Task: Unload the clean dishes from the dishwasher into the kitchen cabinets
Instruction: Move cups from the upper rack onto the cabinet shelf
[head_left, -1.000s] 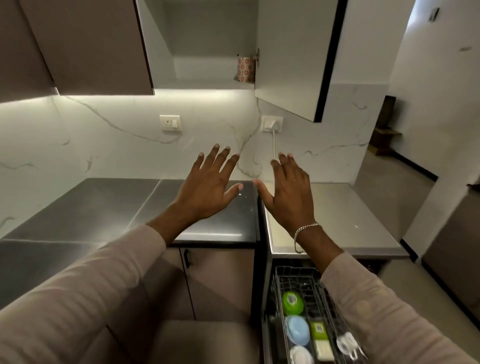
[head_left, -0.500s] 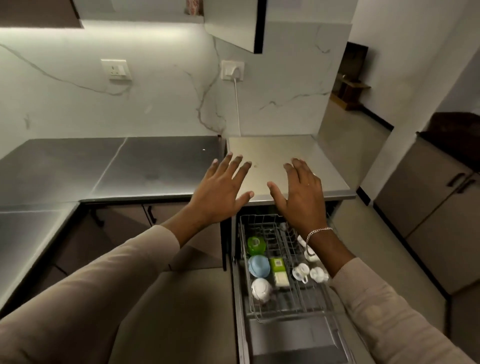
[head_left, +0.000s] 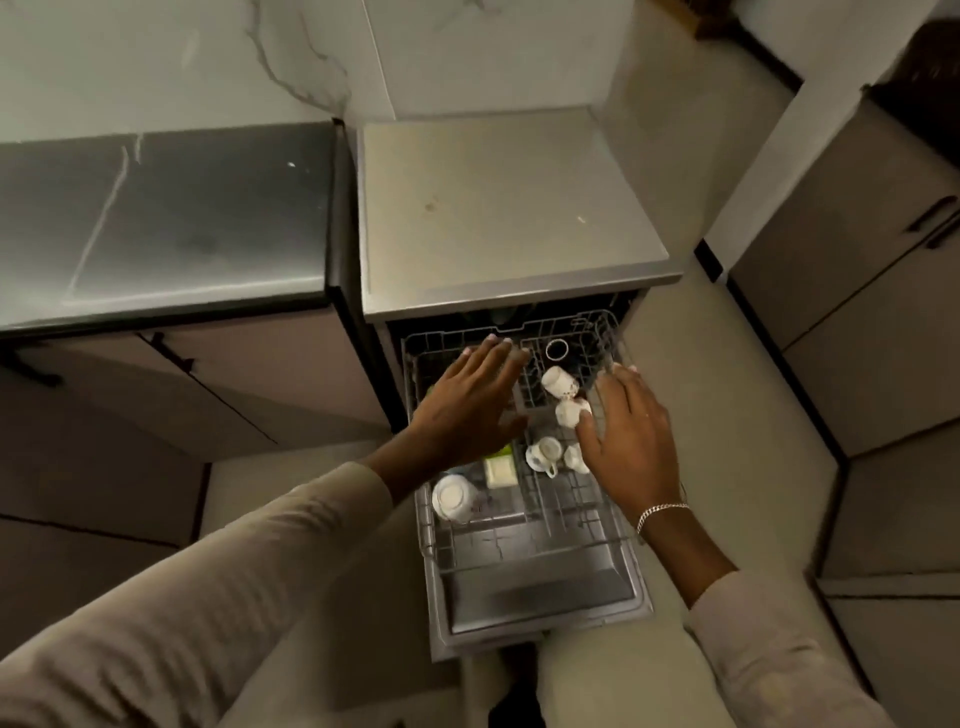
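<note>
The dishwasher's wire rack (head_left: 571, 519) is pulled out over the open door (head_left: 540, 597). My left hand (head_left: 470, 402) hovers flat over the rack's left side, fingers spread, holding nothing. My right hand (head_left: 626, 436) hovers over the right side, palm down, thumb beside a small white cup (head_left: 569, 412). Another white cup (head_left: 559, 381) with a pattern lies tilted behind it. A white handled cup (head_left: 544, 454) sits between my hands. A white bowl (head_left: 453, 499) and a pale square container (head_left: 500, 472) rest at the left. My left hand hides other dishes.
A steel worktop (head_left: 498, 208) lies above the dishwasher, a darker counter (head_left: 166, 218) to its left. Lower cabinets (head_left: 208, 384) with dark handles stand at the left, more cabinets (head_left: 883, 291) at the right. Pale floor (head_left: 727, 364) lies beside the door.
My view has tipped down from the wall cabinets to the dishwasher. Both open hands have dropped from counter height to just above the rack.
</note>
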